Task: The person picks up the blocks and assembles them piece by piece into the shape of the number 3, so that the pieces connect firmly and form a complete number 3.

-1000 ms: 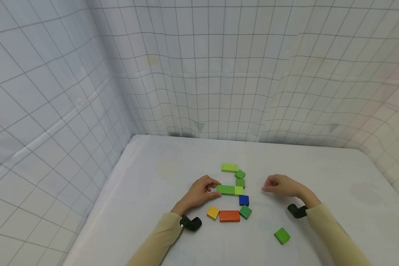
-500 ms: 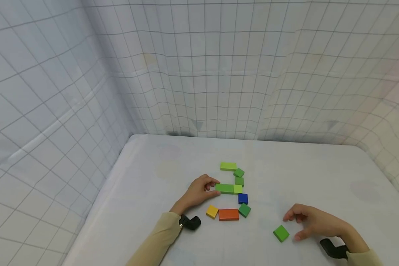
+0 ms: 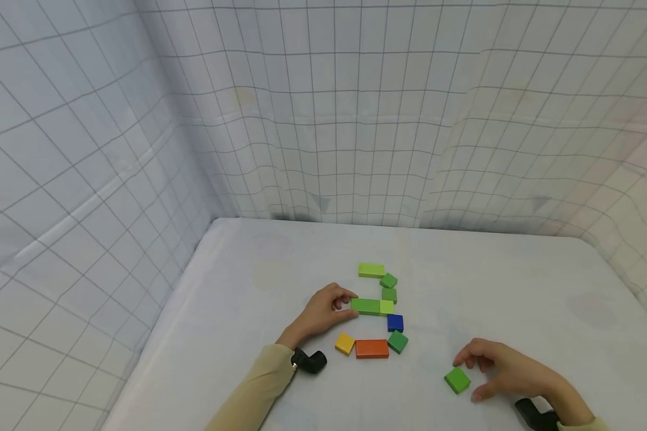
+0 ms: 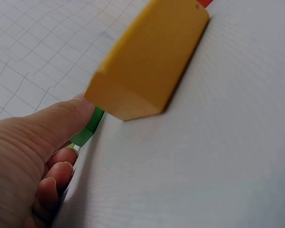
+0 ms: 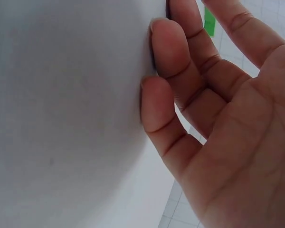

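My left hand point(image 3: 318, 310) holds the left end of a long green block point(image 3: 365, 306) between thumb and index finger; its other fingers curl inward. A small lime block point(image 3: 386, 307) adjoins that block's right end. At the right, my right hand point(image 3: 509, 371) is spread around a loose green square block point(image 3: 457, 380). The index fingertip is at the block's upper corner, and whether it touches cannot be told; the thumb stands apart on the near side. In the left wrist view a yellow block point(image 4: 147, 61) looms close beside the left thumb.
A lime bar point(image 3: 371, 270) and two small green blocks, one tilted point(image 3: 389, 281), lie beyond the left hand's block. Nearer are a blue block point(image 3: 395, 323), a dark green block point(image 3: 398, 342) and a red-orange bar point(image 3: 372, 349). A gridded white curtain point(image 3: 356, 120) hangs behind the table.
My right hand has moved from right of the block row toward the near right, its fingers parting around the loose green block. The left hand has stayed in place on the long green block.
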The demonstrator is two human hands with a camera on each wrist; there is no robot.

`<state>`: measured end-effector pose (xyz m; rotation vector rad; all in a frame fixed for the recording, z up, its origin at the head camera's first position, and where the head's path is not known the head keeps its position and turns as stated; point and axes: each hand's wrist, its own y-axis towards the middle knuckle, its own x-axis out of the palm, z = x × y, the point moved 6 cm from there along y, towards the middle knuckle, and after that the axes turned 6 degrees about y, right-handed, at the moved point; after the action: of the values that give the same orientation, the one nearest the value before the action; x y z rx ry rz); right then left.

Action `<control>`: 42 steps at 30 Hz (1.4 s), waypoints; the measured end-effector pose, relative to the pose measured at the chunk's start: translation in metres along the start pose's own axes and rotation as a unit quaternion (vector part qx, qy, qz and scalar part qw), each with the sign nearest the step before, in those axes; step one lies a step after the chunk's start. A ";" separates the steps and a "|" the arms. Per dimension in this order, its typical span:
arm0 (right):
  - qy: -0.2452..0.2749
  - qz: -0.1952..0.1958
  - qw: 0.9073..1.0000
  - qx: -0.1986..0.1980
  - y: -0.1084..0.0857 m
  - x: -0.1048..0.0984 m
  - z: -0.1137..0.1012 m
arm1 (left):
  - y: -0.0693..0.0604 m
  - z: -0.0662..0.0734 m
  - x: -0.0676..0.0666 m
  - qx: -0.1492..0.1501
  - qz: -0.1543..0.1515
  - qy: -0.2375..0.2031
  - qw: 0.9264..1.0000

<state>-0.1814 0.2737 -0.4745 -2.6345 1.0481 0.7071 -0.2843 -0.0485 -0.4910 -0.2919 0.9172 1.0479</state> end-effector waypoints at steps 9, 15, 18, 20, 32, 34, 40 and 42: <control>-0.015 0.006 1.000 0.008 0.009 0.008 0.000 | 0.000 0.000 0.000 0.002 0.003 0.003 1.000; -0.045 0.058 0.997 0.018 0.023 -0.002 0.001 | 0.000 -0.001 -0.001 -0.002 0.005 0.001 1.000; -0.095 0.088 0.989 0.068 0.038 -0.012 0.003 | 0.000 -0.002 -0.001 -0.003 0.004 0.002 1.000; -0.129 0.099 0.981 0.102 0.051 -0.018 0.003 | 0.000 -0.003 0.000 -0.002 0.004 -0.001 1.000; -0.139 0.155 0.962 0.178 0.136 -0.054 0.026 | 0.003 -0.005 0.005 0.003 -0.006 0.003 1.000; -0.124 0.160 0.963 0.180 0.145 -0.059 0.030 | 0.003 -0.005 0.004 0.000 -0.005 0.003 1.000; -0.100 0.128 0.971 0.176 0.162 -0.068 0.037 | 0.002 -0.006 0.003 -0.004 -0.004 0.007 1.000; -0.093 0.109 0.973 0.179 0.165 -0.070 0.038 | 0.002 -0.006 0.003 -0.004 -0.005 0.009 1.000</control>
<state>-0.3529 0.2101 -0.4757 -2.1279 1.2854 0.7150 -0.2884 -0.0496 -0.4966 -0.3119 0.9272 1.0414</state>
